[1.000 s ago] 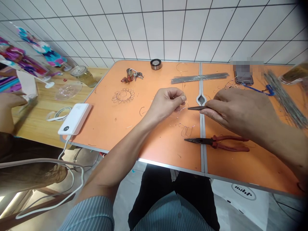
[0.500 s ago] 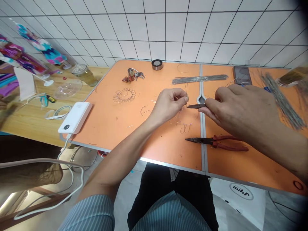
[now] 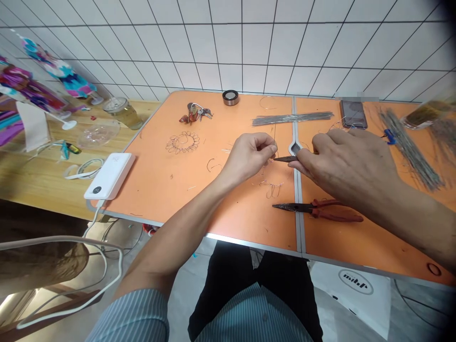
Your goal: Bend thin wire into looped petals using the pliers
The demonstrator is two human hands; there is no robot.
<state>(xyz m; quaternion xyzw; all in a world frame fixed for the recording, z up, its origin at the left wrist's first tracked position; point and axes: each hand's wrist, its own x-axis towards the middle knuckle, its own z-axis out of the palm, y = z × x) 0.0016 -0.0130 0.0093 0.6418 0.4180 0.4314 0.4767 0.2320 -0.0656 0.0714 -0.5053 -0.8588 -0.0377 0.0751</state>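
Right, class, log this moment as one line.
left hand: pinching thin wire | right hand: holding dark pointed tool, tip near wire | red-handled pliers: lying across table seam

Orange surface point(image 3: 249, 223) in two panels, strewn with wire and small objects.
The surface is edged in pale metal and divided by a metal seam point(image 3: 299, 232). Toward the back are set keys point(image 3: 195, 113), a round dark roll point(image 3: 230, 98), a bundle of straight wires point(image 3: 292, 118) laid across the seam, and a phone point(image 3: 353, 114). At the right, a second wire bundle point(image 3: 413, 152) is laid aslant. Nearer the front, red-handled pliers point(image 3: 309, 208) are laid over the seam. On the left panel, a looped wire ring point(image 3: 183, 142) is laid flat, thin wire scraps point(image 3: 274, 188) are scattered, and a white power bank point(image 3: 111, 176) is placed at the left edge.
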